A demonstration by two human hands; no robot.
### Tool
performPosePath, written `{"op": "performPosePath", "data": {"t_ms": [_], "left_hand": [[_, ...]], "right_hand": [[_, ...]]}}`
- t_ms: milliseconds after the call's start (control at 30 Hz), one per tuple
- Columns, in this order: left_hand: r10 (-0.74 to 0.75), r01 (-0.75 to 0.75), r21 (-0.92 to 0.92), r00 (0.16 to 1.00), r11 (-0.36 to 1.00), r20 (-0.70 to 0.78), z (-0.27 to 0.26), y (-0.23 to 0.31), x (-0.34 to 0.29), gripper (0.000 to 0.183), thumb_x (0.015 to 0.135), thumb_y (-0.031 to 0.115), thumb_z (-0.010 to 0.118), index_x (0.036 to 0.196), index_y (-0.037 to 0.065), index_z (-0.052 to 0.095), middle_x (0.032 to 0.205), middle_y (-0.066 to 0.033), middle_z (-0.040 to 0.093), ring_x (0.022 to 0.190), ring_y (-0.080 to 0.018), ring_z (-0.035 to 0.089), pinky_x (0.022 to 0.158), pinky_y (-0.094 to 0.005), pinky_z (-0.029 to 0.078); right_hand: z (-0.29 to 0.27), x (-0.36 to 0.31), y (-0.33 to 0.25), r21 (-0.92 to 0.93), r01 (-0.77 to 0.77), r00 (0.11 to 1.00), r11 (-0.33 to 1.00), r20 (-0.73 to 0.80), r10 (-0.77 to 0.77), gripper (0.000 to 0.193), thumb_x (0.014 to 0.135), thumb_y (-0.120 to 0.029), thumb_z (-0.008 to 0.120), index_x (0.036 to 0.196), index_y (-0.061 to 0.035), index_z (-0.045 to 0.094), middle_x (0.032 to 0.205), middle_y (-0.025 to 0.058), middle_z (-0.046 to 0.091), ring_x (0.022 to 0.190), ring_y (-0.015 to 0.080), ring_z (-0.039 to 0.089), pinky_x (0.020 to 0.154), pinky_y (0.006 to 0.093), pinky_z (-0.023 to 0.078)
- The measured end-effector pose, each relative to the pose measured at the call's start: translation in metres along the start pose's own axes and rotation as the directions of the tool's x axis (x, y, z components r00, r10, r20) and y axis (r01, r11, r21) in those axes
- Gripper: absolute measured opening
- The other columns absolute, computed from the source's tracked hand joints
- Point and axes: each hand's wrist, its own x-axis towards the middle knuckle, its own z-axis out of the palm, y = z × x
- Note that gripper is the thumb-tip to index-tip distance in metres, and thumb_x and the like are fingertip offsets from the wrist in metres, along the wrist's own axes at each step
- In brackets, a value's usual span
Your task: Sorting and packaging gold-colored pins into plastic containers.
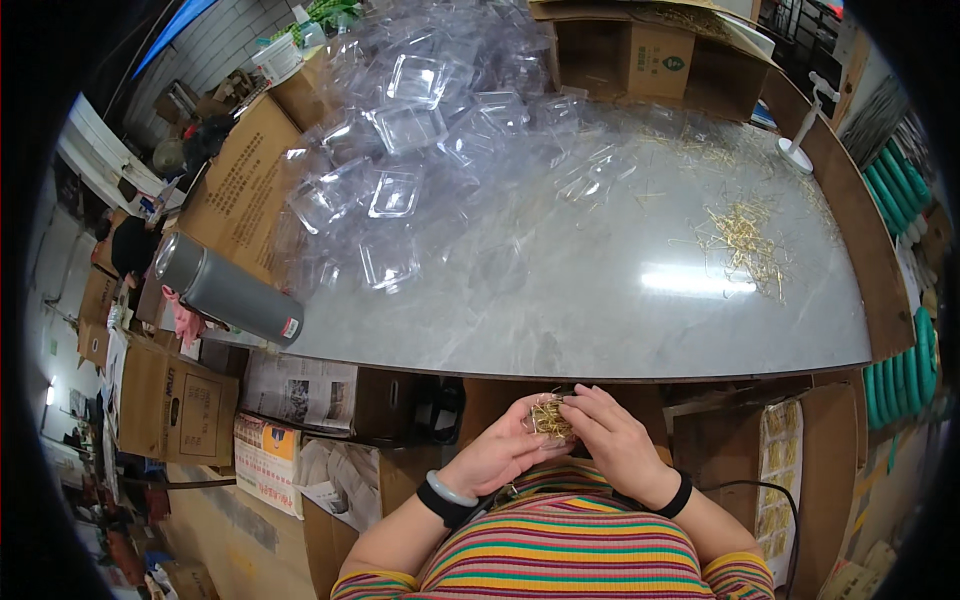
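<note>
A small bundle of thin, gold-coloured bent metal wires [547, 420] lies between the curled fingers and palm of the cupped left hand [505, 446]; the right hand's [612, 438] fingers, close together, cover its right edge, their grip impossible to tell.

You have a big, shiny gray table [560, 325] in front of you. Past it, on your left, is a pale brick wall [232, 42]. A small light [51, 393] glows far to your left.
</note>
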Motion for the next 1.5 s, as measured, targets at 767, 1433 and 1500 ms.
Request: {"op": "performPosePath", "data": {"t_ms": [767, 1433, 1500], "left_hand": [[0.514, -0.008, 0.832, 0.783, -0.555, 0.351, 0.014, 0.028, 0.077, 0.092, 0.098, 0.054, 0.055, 0.152, -0.012, 0.021, 0.158, -0.0326, 0.025, 0.148, -0.0473, 0.025, 0.120, -0.0599, 0.015], [0.471, -0.347, 0.886, 0.754, -0.306, 0.458, 0.023, 0.040, 0.089, 0.074, 0.084, 0.019, 0.078, 0.143, -0.006, 0.039, 0.154, -0.0270, 0.033, 0.145, -0.0465, 0.032, 0.117, -0.0514, 0.033], [0.479, -0.338, 0.870, 0.733, -0.358, 0.482, 0.020, 0.038, 0.090, 0.069, 0.084, 0.019, 0.078, 0.139, -0.005, 0.043, 0.152, -0.0261, 0.036, 0.143, -0.0460, 0.034, 0.115, -0.0504, 0.035]], "right_hand": [[-0.016, 0.060, 0.036, -0.084, -0.075, 0.980, 0.994, -0.192, 0.058, 0.055, 0.077, 0.005, 0.065, 0.131, -0.0014, 0.055, 0.123, 0.0188, 0.059, 0.119, 0.0382, 0.057, 0.109, 0.0459, 0.044], [-0.040, 0.050, 0.052, 0.414, -0.090, 0.995, 0.906, -0.003, 0.100, 0.073, 0.077, 0.005, 0.059, 0.148, -0.0023, 0.041, 0.150, 0.0215, 0.043, 0.137, 0.0398, 0.045, 0.113, 0.0424, 0.039], [-0.043, 0.049, 0.051, 0.345, -0.073, 0.993, 0.936, -0.064, 0.100, 0.073, 0.079, 0.003, 0.060, 0.148, -0.0024, 0.040, 0.147, 0.0224, 0.046, 0.138, 0.0410, 0.044, 0.115, 0.0437, 0.037]]}}
